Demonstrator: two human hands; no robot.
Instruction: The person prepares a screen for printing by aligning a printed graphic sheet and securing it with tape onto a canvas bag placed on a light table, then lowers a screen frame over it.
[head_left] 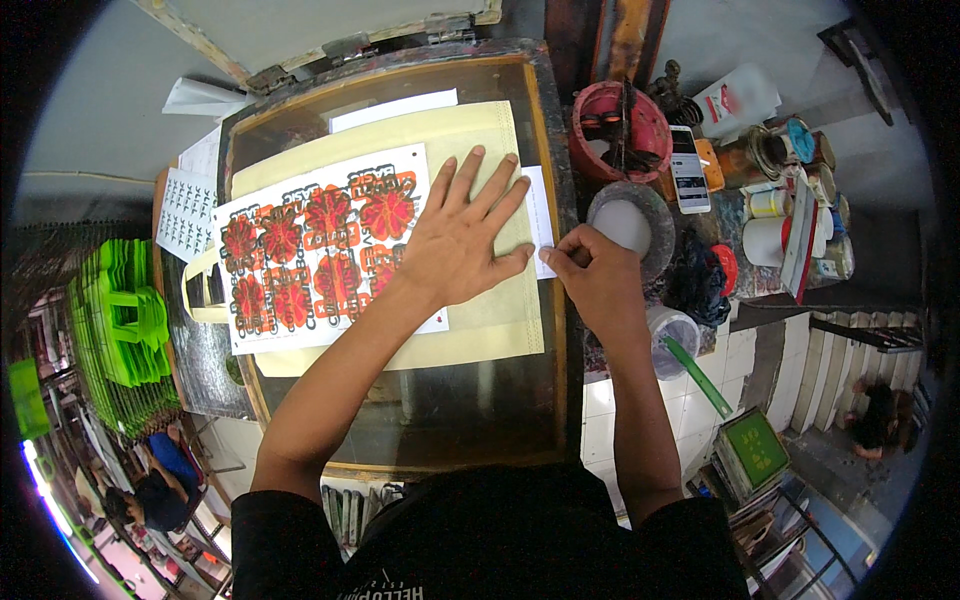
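A pale yellow fabric bag (480,335) lies flat on a dark glass-topped table (400,420) with a wooden frame, its handle sticking out at the left. On top of the bag rests a white sheet printed with red flowers and dark lettering (330,215). My left hand (465,235) is spread flat, palm down, across the sheet's right edge and the bag. From under the bag's right side juts a white paper strip (537,200). The thumb and curled fingers of my right hand (600,270) pinch at that strip's outer edge.
Right of the table stand a red bucket (655,125), a grey tub of whitish liquid (625,222), a phone (689,170), a black plastic bag (700,275) and several cans. Green cut pieces (125,310) are stacked at the left. Other people are in the background.
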